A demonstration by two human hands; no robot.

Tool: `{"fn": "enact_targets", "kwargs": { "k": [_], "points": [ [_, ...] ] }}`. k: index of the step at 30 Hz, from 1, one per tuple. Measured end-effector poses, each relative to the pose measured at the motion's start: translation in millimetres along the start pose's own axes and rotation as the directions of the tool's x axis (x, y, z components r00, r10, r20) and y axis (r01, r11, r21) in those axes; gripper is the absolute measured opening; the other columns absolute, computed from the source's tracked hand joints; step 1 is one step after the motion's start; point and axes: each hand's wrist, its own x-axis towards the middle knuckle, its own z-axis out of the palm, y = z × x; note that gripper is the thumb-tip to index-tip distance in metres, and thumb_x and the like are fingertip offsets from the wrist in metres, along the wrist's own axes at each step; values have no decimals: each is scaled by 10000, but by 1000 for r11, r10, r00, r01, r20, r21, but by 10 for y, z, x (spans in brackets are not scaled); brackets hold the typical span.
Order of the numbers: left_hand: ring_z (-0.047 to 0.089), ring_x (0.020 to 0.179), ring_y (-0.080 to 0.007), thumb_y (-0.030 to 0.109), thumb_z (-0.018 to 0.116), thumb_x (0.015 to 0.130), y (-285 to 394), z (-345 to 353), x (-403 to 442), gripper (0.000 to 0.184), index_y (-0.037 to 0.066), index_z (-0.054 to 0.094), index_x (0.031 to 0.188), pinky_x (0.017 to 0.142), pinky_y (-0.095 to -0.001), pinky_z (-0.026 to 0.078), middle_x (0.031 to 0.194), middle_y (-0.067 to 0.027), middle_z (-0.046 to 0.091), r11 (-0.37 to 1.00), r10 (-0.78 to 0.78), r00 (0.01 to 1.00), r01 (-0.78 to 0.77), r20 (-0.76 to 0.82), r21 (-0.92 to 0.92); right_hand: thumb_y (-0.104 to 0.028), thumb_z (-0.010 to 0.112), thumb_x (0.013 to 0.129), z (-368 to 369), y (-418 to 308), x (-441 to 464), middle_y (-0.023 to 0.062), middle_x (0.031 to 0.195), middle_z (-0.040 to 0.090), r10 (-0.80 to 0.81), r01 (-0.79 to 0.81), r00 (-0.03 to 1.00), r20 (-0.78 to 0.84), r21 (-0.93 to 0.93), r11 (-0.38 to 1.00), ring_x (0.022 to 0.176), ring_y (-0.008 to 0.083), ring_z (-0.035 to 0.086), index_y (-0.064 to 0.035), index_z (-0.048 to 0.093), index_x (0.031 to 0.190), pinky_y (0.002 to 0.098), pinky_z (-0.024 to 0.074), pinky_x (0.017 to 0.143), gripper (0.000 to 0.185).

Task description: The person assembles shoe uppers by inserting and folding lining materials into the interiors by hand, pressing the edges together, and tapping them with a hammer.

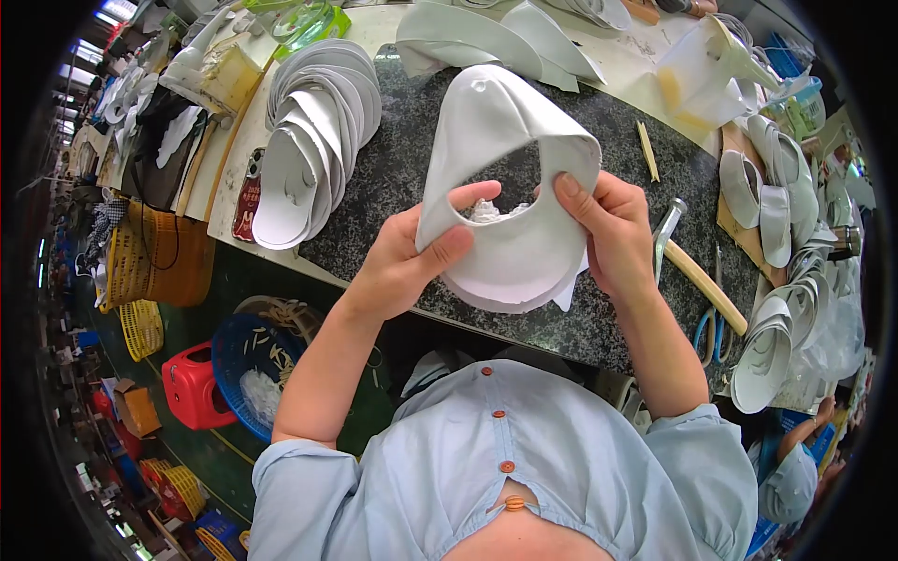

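A white shoe upper [514, 248] with a large opening in its middle is held up over the dark speckled slab. My left hand [400, 251] grips its left edge, thumb on the outer face and a finger showing through the opening. On the other side my right hand [613, 220] pinches the rim, with the thumb on the near face and the fingers behind. Some crumpled whitish material [488, 211] shows inside the opening. Just right of my right hand lies a hammer [702, 280] with a wooden handle, close to blue-handled scissors [708, 335].
A stack of white shoe pieces [323, 140] stands at the left beside a red phone [248, 204]. More white pieces [496, 42] lie behind, and others [767, 355] at the right. A wooden stick [647, 151] and a plastic jug [697, 70] are at back right. Below left are a red stool [195, 383] and a blue basket [229, 365].
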Motion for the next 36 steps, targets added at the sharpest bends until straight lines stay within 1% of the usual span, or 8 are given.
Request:
{"fn": "enact_targets", "kwargs": {
  "k": [12, 20, 25, 28, 30, 32, 34, 36],
  "points": [
    [660, 631, -140, 296, 575, 1003, -215, -19, 17, 343, -27, 574, 1118, 510, -263, 530, 867, -92, 692, 995, -40, 973, 19, -226, -95, -249, 675, 948, 128, 35, 9, -5, 675, 640, -222, 142, 965, -140, -432, 891, 600, 36, 526, 9, 701, 931, 223, 418, 525, 260],
    [637, 590, -138, 256, 660, 951, -304, 86, 16, 324, -41, 604, 1066, 512, -254, 521, 814, -114, 679, 970, -170, 980, 148, -104, -191, -232, 671, 951, 114, 109, 56, -20, 660, 620, -285, 166, 945, -162, -514, 842, 583, 27, 499, 8, 701, 929, 228, 400, 507, 243],
    [670, 731, -159, 249, 660, 952, -160, -105, -39, 578, -2, 381, 1391, 657, -280, 554, 888, -104, 673, 999, 53, 992, -54, -116, -1, -229, 667, 954, 67, 89, 71, -15, 658, 623, -254, 160, 950, -180, -416, 895, 576, 25, 501, 21, 697, 915, 215, 387, 499, 254],
    [486, 1300, -282, 141, 733, 843, 148, -69, -7, 768, 94, 328, 1495, 1168, -476, 237, 1355, -142, 532, 348, 637, 770, -338, 44, 874, -240, 675, 949, -62, -23, 150, 2, 675, 641, -216, 117, 952, -217, -394, 912, 560, 32, 531, 29, 691, 892, 210, 400, 490, 275],
    [442, 1349, -308, 69, 746, 768, 376, 19, -34, 602, 148, 570, 1338, 1200, -483, 129, 1341, -106, 570, -55, 532, 807, -270, 257, 961, -284, 671, 951, -34, -139, 165, 31, 699, 665, 105, -115, 992, -70, -162, 980, 545, 50, 566, 36, 688, 884, 217, 436, 486, 327],
    [621, 1098, -272, 126, 718, 844, 460, -193, 108, 217, 110, 716, 1061, 1083, -451, 380, 1021, -75, 707, 169, 552, 776, -462, 305, 871, -434, 533, 1008, 104, -483, 131, 41, 691, 653, 276, -276, 960, 55, -11, 961, 542, 74, 588, 50, 675, 959, 218, 454, 477, 507],
    [677, 860, -199, 199, 679, 926, 568, -139, 97, 218, 14, 689, 1041, 860, -347, 530, 902, -79, 705, 937, 311, 921, -256, -235, 238, -462, 463, 1029, 81, -528, 190, 34, 722, 652, -66, 67, 998, 7, -92, 994, 562, 85, 586, 30, 679, 1000, 206, 457, 513, 538],
    [656, 691, -140, 285, 662, 950, 590, -275, 179, 313, -26, 654, 984, 686, -291, 563, 812, -70, 672, 981, 176, 963, -189, -202, -48, -440, 440, 1043, 12, -420, 294, 35, 841, 670, -286, 281, 958, 22, -276, 919, 691, 80, 605, 3, 669, 1072, 210, 486, 645, 499]
  ]
}}
